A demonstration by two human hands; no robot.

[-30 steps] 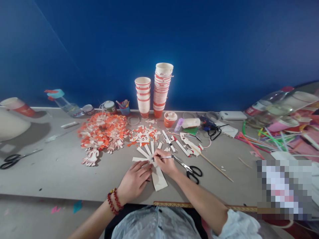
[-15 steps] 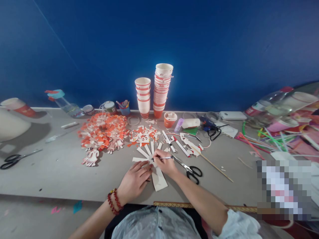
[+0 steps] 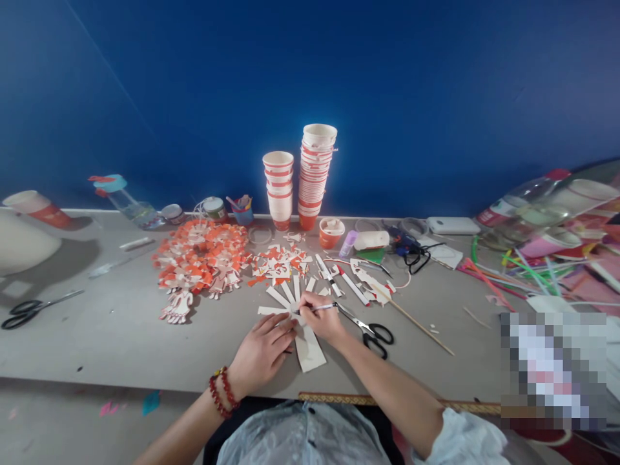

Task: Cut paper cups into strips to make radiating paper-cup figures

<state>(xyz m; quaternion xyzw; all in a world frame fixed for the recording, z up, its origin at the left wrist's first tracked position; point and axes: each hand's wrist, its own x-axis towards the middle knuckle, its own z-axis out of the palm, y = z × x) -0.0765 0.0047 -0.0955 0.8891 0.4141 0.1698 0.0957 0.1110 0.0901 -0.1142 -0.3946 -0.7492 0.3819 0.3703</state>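
Observation:
White paper cut into fanned strips lies on the table in front of me; it looks like a cut-open paper cup. My left hand rests flat on its left side, fingers stretched out. Held in a writing grip in my right hand is a pen, its tip down at the middle of the paper. The fingers of both hands partly cover the paper's centre. Black-handled scissors lie just right of my right hand. Beyond the strips are orange and white paper scraps.
Behind the scraps stand two stacks of paper cups. A pile of orange and white cutouts lies to the left, with other scissors farther left. Markers, a wooden stick and a glue gun lie to the right.
The whole view has shifted very slightly. Both hands, the pen and the paper stay in nearly the same place.

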